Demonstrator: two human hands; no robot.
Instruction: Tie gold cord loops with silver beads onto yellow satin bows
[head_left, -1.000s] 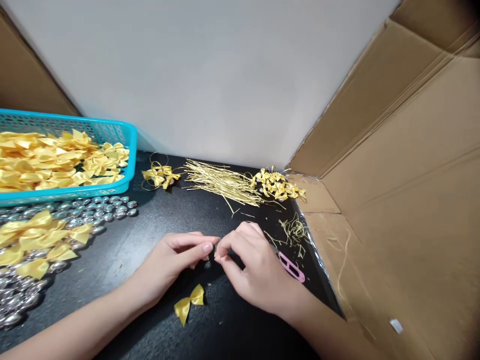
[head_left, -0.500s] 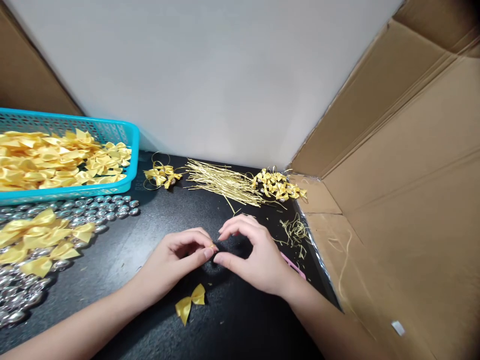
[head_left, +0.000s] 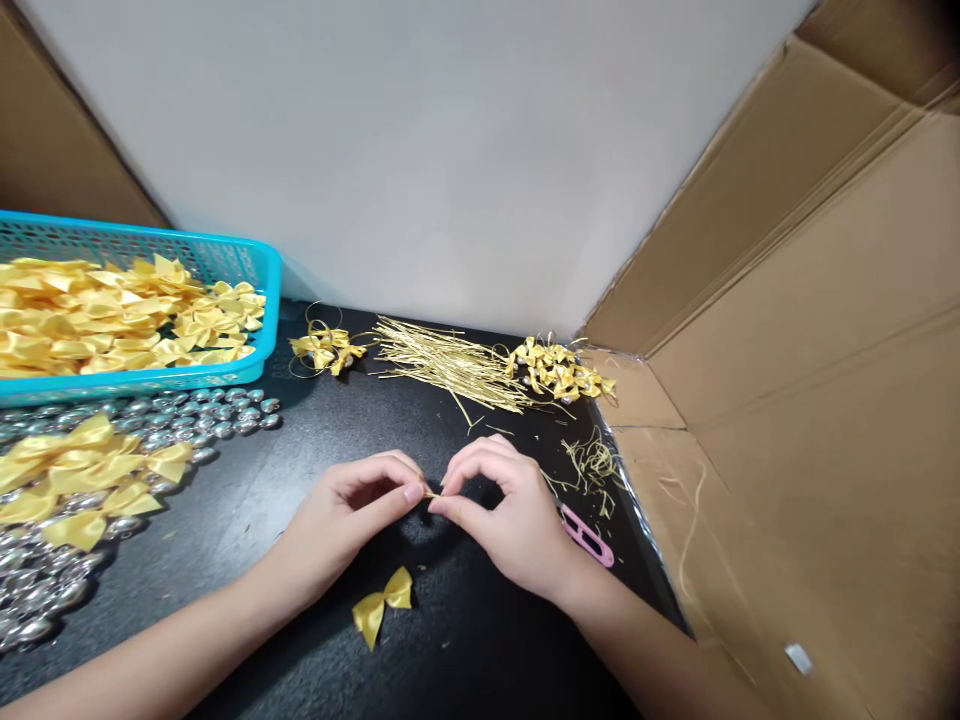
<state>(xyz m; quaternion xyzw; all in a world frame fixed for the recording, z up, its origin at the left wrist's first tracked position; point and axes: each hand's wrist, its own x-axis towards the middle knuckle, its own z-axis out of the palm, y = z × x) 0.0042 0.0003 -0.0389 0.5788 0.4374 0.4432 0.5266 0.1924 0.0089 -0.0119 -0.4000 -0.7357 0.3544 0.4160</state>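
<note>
My left hand and my right hand meet fingertip to fingertip over the black table. Between them shows a short bit of thin gold cord, pinched by thumb and forefinger on both sides. Most of whatever they grip is hidden by the fingers. A single yellow satin bow lies on the table just below the hands. Beside my right wrist lies a pink-handled tool, perhaps scissors, partly covered by the hand.
A turquoise basket heaped with yellow bows stands at the left. Silver beads and loose bows spread below it. Gold cord lengths, finished-looking bow bunches and cord scraps lie behind; cardboard walls rise right.
My right hand's forefinger and thumb have closed onto the cord beside my left fingertips. More of the pink-handled tool has come into sight as the right hand shifted.
</note>
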